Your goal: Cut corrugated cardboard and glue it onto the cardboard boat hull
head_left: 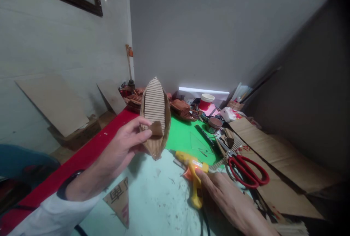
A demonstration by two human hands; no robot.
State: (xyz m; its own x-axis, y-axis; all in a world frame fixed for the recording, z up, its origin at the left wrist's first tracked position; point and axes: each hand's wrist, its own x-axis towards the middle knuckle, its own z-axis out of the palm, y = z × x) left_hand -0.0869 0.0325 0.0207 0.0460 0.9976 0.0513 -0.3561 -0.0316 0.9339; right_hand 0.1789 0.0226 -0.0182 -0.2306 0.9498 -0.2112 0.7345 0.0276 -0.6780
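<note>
My left hand (128,137) holds a small model boat (166,119) made of cardboard, with its pointed far end tilted up. The boat's deck (154,103) is ribbed corrugated card. Between the left thumb and fingers, a small brown cardboard piece (156,129) is pinched against the near part of the deck. My right hand (216,187) grips a yellow hot glue gun (193,163) low over the table, its nozzle toward the left and an orange light glowing on its body. Some right fingers are hidden behind the hand and gun.
Red-handled scissors (247,170) and cardboard sheets (284,156) lie at the right. A triangular cardboard scrap (119,201) sits near the front. Behind are brown model boats (182,108), a red-and-white cup (206,102), a round jar (214,124) and a black marker-like stick (204,135).
</note>
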